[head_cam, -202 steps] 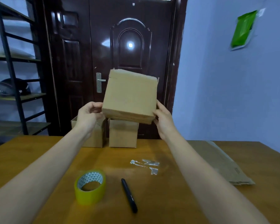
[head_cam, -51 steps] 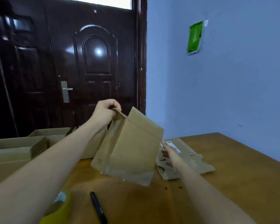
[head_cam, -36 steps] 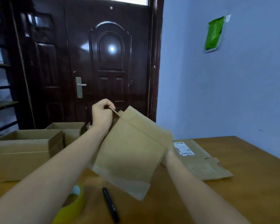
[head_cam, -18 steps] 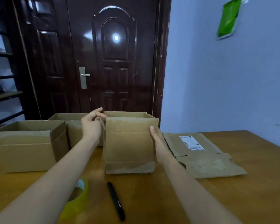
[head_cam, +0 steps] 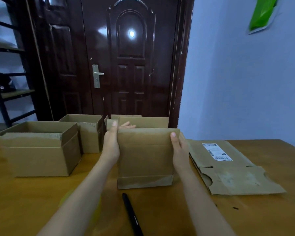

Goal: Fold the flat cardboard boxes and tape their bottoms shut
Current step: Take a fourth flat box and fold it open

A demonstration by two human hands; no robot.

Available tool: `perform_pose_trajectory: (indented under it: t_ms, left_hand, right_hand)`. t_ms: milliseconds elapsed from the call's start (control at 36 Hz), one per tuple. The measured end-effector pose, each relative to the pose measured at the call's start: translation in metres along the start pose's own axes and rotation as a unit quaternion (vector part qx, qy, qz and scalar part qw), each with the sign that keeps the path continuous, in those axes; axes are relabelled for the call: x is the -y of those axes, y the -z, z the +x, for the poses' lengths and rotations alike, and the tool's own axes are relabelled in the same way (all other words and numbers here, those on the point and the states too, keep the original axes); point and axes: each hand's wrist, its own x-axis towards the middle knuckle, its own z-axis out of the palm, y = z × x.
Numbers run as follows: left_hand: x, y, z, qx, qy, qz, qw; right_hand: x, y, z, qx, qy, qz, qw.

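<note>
A small brown cardboard box [head_cam: 145,160] stands upright on the wooden table [head_cam: 266,213] in the middle, its top flaps open and a strip of tape along its lower edge. My left hand [head_cam: 111,143] lies flat against its left side, fingertips reaching over the top edge. Against its right side presses my right hand [head_cam: 179,149], thumb on the front face. A flattened cardboard box [head_cam: 228,169] with a white label lies on the table just to the right. The tape roll is hidden behind my left forearm.
A larger open box [head_cam: 39,152] stands at the left, a smaller open box [head_cam: 89,133] behind it, and another box [head_cam: 126,117] behind the held one. A black pen [head_cam: 132,215] lies in front. A dark door and a metal shelf [head_cam: 8,94] stand beyond the table.
The box went from a tilted flat sleeve in the air to an upright squared box on the table. My left hand let go of the flap and now lies flat on the side.
</note>
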Motion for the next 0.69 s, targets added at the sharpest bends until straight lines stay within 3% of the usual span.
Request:
perform_pose_trajectory:
  t_ms: [111, 222, 500, 694]
  left_hand:
    - [0.004, -0.002, -0.005, 0.008, -0.053, 0.118, 0.992]
    - [0.01, -0.006, -0.004, -0.036, -0.094, 0.156, 0.983]
    - [0.016, -0.01, -0.004, -0.074, -0.069, 0.073, 0.992]
    - [0.018, -0.009, 0.004, -0.039, -0.021, 0.039, 0.998]
  right_hand:
    - [0.001, 0.006, 0.01, -0.006, 0.007, -0.027, 1.0]
    - [0.002, 0.016, 0.022, 0.047, -0.044, -0.012, 0.998]
    - [0.0, 0.027, 0.045, 0.107, -0.108, -0.032, 0.988]
    - [-0.004, 0.029, 0.051, 0.126, -0.135, -0.038, 0.982]
